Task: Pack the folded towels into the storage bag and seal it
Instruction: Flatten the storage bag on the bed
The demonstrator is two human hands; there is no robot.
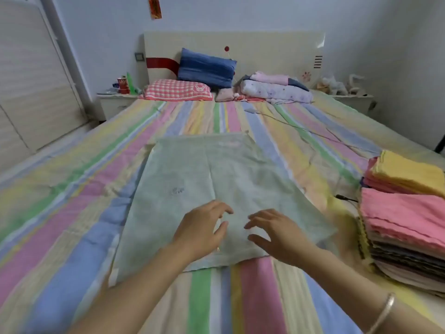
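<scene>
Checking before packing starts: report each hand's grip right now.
Left hand: open, fingers spread over the storage bag, holding nothing.
Right hand: open, fingers spread over the same bag, holding nothing.

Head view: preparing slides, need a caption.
Left hand and right hand, open, over the green storage bag; folded towels stacked beside it on the bed.

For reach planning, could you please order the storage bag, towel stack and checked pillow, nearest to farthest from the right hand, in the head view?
1. storage bag, directly under the right hand.
2. towel stack, at its right.
3. checked pillow, far ahead, leftward.
</scene>
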